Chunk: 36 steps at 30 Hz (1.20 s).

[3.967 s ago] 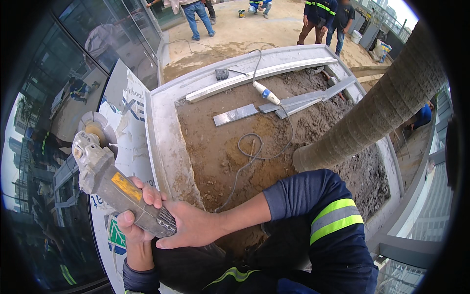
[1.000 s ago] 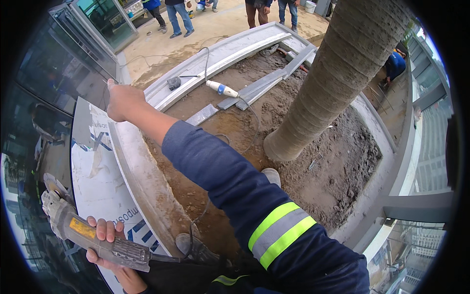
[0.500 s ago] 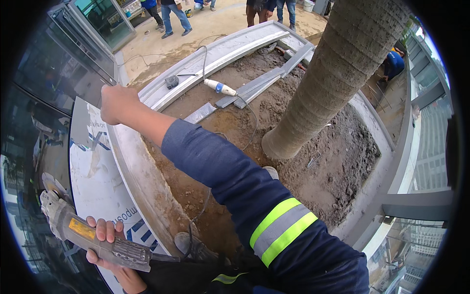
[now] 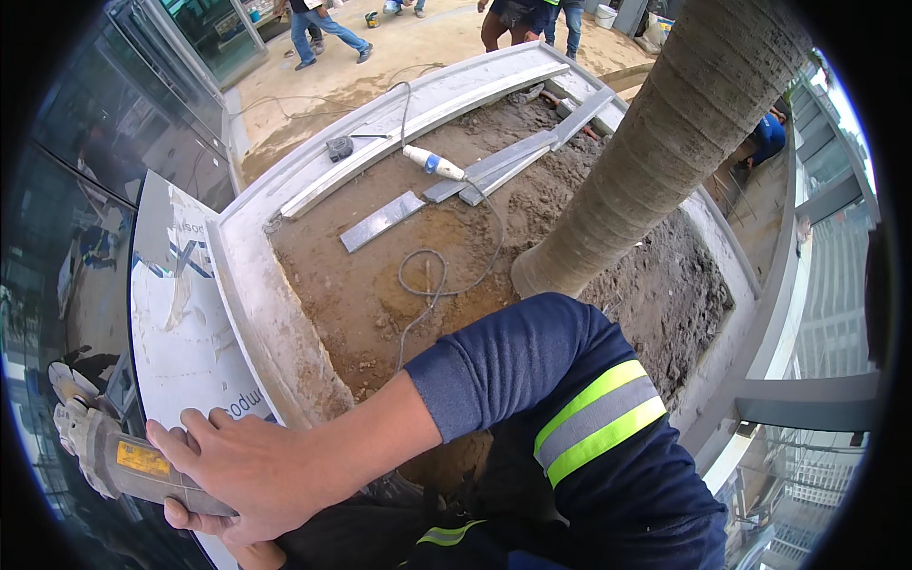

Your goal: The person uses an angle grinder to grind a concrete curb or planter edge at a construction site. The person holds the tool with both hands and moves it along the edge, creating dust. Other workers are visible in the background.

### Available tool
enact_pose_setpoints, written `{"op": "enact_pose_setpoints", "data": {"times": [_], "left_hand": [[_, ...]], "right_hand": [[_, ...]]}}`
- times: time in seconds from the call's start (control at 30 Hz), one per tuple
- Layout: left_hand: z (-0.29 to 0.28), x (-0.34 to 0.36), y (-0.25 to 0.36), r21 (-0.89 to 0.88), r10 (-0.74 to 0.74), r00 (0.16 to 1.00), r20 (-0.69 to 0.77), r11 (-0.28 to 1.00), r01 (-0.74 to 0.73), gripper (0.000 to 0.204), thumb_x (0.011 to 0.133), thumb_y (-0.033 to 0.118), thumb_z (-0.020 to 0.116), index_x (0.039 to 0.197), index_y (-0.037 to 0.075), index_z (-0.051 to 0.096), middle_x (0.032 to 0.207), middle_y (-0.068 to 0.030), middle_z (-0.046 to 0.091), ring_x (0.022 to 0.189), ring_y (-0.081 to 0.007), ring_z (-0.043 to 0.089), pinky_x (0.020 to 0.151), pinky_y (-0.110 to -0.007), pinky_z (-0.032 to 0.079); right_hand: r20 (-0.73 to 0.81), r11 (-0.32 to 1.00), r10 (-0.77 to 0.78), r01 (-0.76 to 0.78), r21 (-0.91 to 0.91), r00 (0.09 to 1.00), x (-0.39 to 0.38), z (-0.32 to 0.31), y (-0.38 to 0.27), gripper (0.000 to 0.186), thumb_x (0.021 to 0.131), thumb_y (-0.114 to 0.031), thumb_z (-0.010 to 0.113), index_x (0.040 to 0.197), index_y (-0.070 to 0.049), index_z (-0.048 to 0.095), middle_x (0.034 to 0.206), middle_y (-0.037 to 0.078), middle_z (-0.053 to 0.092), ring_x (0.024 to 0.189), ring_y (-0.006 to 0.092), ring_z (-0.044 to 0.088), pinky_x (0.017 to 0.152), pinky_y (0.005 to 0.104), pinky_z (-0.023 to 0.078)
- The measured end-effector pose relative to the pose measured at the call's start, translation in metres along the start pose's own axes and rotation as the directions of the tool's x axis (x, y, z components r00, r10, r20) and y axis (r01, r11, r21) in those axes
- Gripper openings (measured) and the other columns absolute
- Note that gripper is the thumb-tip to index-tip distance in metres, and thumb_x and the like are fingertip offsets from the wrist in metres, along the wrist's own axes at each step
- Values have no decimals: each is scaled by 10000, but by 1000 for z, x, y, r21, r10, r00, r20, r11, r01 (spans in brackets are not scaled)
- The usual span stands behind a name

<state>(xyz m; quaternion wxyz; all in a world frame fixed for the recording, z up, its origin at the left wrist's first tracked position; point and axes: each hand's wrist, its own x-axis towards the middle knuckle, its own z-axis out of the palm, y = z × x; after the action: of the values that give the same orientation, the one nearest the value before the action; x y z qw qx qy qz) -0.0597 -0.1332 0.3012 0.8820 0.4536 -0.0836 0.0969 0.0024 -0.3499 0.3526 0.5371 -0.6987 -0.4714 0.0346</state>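
An angle grinder [image 4: 114, 456] with a grey body, a yellow label and a disc at its far left end lies across the lower left, over a white film-covered panel [image 4: 180, 323]. My right hand [image 4: 252, 470] lies over the grinder's body and grips it. My left hand [image 4: 199, 521] holds the grinder from underneath; only its fingertips show below the right hand. My right arm in a dark blue sleeve with a reflective yellow and grey band [image 4: 594, 423] reaches in from the lower right.
A concrete planter rim [image 4: 266, 313] borders bare soil [image 4: 427, 247] with a palm trunk [image 4: 655, 142]. On the soil lie metal strips [image 4: 380, 221], a coiled grey cable [image 4: 432, 280] and a white and blue plug [image 4: 432, 163]. Several people stand on the paving beyond; glass panels are at left.
My right hand, stretched out to the panel's far edge half a second ago, has come back down onto the grinder. The view has tilted down.
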Motion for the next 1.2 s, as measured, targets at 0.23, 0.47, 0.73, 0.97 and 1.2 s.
{"op": "enact_pose_setpoints", "data": {"times": [0.23, 0.47, 0.73, 0.97, 1.2], "left_hand": [[-4, -13, 1, 78, -50, 997, -66, 995, 55, 785, 831, 504, 731, 1446, 124, 426, 1255, -88, 531, 1202, -254, 537, 1092, -495, 414], [4, -5, -8, 117, -126, 989, -77, 984, 134, 828, 814, 533, 725, 1469, 136, 410, 1323, -104, 517, 1277, -283, 508, 1135, -518, 395], [11, 3, -12, 149, -180, 981, -74, 971, 189, 878, 795, 566, 719, 1496, 150, 392, 1400, -122, 500, 1363, -316, 474, 1183, -545, 372], [11, 0, -13, 96, -182, 978, -106, 977, 192, 878, 803, 571, 697, 1507, 148, 386, 1411, -129, 498, 1371, -325, 469, 1173, -533, 385], [18, 0, -12, 171, -154, 984, -94, 971, 168, 896, 836, 566, 648, 1551, 124, 336, 1461, -152, 464, 1405, -330, 445, 1199, -532, 362]], "right_hand": [[-124, 992, 1, 15, 126, 992, 7, 35, 18, 932, 899, -353, 680, 1540, 152, 230, 1201, 319, 502, 973, 425, 608, 855, 488, 539], [-41, 981, 115, -107, 162, 993, 6, 24, 14, 898, 970, -396, 647, 1550, 138, 216, 1208, 303, 487, 1035, 423, 609, 878, 468, 545], [-123, 990, 90, -75, 122, 988, 4, 33, 18, 905, 1000, -446, 628, 1552, 135, 210, 1210, 310, 488, 1040, 438, 610, 889, 472, 544], [-89, 985, 102, -88, 148, 991, 4, 31, 17, 912, 985, -433, 642, 1542, 149, 215, 1202, 320, 491, 1026, 450, 616, 884, 474, 546], [-139, 992, 65, -48, 118, 988, 4, 35, 21, 909, 993, -448, 615, 1542, 158, 218, 1182, 326, 500, 1009, 438, 622, 848, 469, 557]]}}
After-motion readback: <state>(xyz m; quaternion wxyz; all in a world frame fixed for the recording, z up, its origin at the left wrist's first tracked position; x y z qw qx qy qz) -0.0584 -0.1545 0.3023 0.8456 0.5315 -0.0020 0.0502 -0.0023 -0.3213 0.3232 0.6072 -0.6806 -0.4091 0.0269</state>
